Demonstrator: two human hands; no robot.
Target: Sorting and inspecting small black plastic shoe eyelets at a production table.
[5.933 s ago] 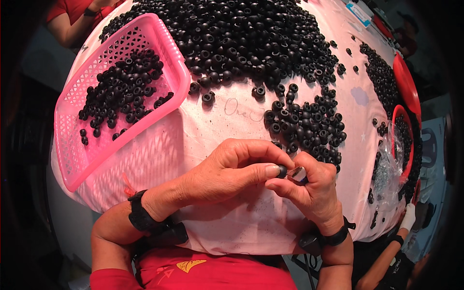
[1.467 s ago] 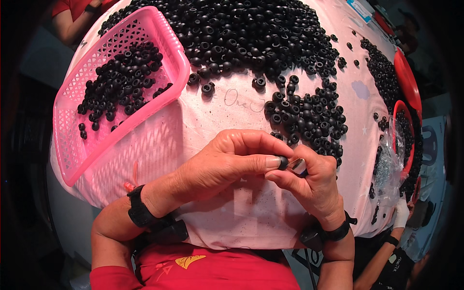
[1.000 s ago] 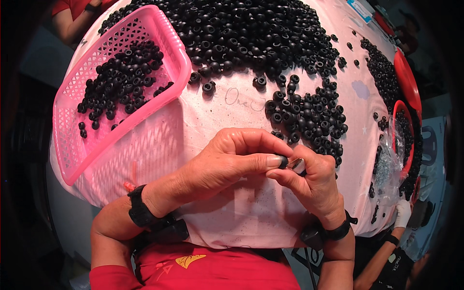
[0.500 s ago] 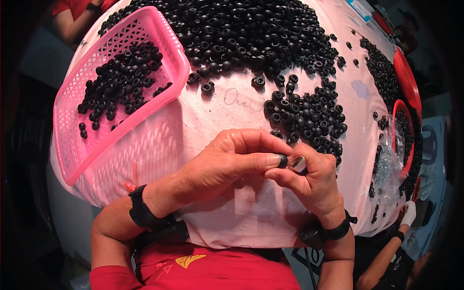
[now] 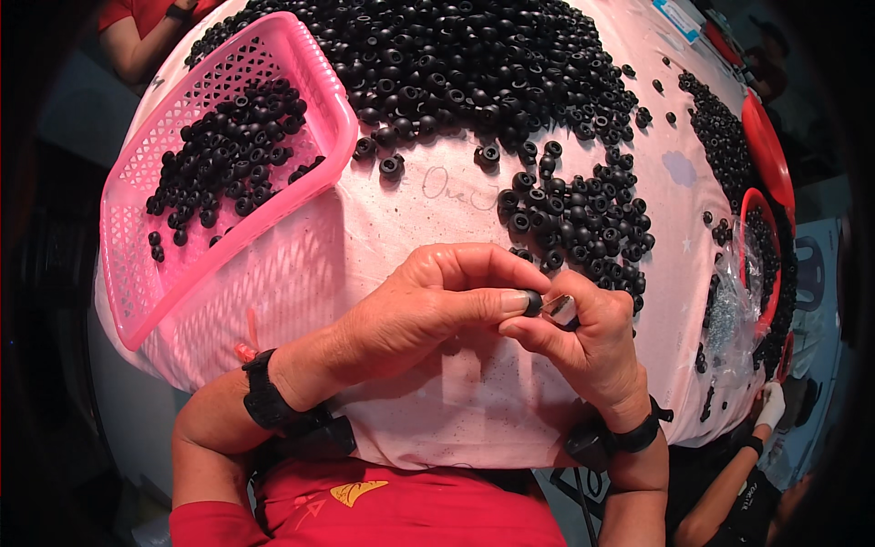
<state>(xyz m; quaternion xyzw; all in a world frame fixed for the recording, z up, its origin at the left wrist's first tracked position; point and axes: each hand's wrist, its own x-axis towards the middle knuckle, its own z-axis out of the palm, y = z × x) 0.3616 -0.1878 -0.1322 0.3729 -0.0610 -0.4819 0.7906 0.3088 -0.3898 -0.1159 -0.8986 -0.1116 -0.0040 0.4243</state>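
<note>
My left hand (image 5: 447, 290) pinches a small round black rubber piece (image 5: 532, 303) between thumb and fingers, above the near middle of the table. Right beside it, my right hand (image 5: 592, 333) is closed on a small shiny metal tool (image 5: 559, 311); most of this tool is hidden in the fingers, so its exact kind does not show. The tool's tip is close against the black piece, and I cannot tell whether they touch. Just beyond my hands lies a small heap of similar black pieces (image 5: 583, 219), hollow and ring-mouthed.
A pink plastic basket (image 5: 342, 118) on the left holds black pieces. A large pile (image 5: 456, 64) covers the far table. Red trays (image 5: 768, 150) and a clear plastic bag (image 5: 725, 310) are at the right. Other people's arms show at far left (image 5: 132, 46) and lower right (image 5: 729, 483).
</note>
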